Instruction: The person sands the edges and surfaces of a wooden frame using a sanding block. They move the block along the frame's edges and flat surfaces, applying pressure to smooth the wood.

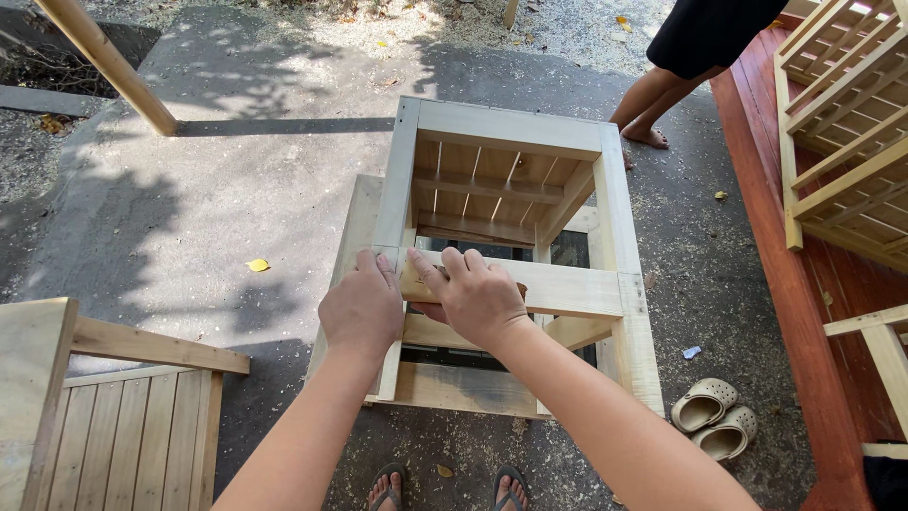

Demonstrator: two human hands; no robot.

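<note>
Unfinished wooden frame [515, 189] stands on the concrete ground [236, 189], its near rail under my hands. My left hand [362, 305] lies flat on the corner; my right hand [478, 295] presses a small brownish block, barely visible, against the rail. Beige clogs [714, 416] lie to the right, a bystander's bare feet [646, 134] beyond.

Both hands rest on the near top rail [567, 287] of the wooden frame [506, 189], the left hand [361, 308] at the near-left corner, the right hand [476, 298] just beside it, fingers [452, 265] curled over the rail's far edge. Beyond the fingertips lie the frame's inner slats [487, 185]. Below the wrists, the person's feet in sandals [449, 487] stand on the concrete ground [227, 189]. Left of the fingers, well apart, sits a slatted panel [123, 435]; a pole [109, 61] leans far behind it. To the right lie a pair of clogs [714, 416], then stacked racks [846, 123] on a deck [785, 246]. Another person's legs [653, 104] stand behind the frame.
</note>
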